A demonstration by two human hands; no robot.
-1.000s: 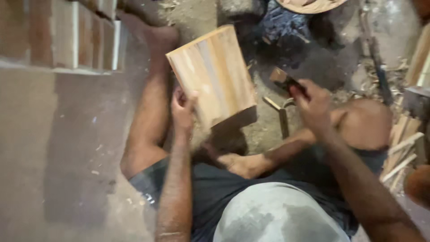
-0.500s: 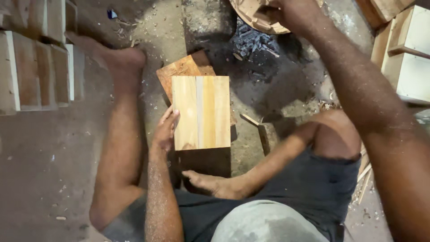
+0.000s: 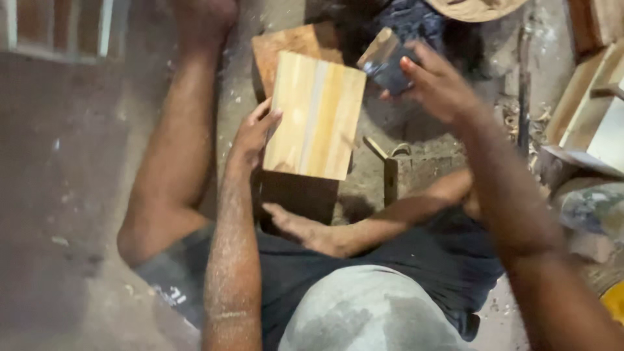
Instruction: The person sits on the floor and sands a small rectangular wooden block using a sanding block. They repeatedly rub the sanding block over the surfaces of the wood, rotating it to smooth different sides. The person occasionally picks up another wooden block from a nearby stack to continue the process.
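My left hand (image 3: pixel 252 133) grips the left edge of a pale wooden panel (image 3: pixel 316 116) made of glued strips, held tilted above a darker wooden block (image 3: pixel 292 45) on the floor. My right hand (image 3: pixel 442 84) is raised to the right of the panel and holds a small dark block with a wooden top (image 3: pixel 383 60), close to the panel's upper right corner. I sit on the floor with my left leg (image 3: pixel 179 143) stretched out and my right foot (image 3: pixel 305 231) tucked under the panel.
A small wooden piece with a metal part (image 3: pixel 393 166) lies on the dusty floor right of the panel. Wooden boxes and boards (image 3: pixel 595 110) stand at the right edge. Stacked wooden pieces (image 3: pixel 58 26) are at the top left. Dark cloth (image 3: pixel 422 19) lies at the top.
My right hand has come down from the top of the view, holding the small dark block, to beside the panel. The panel has tilted slightly in my left hand.
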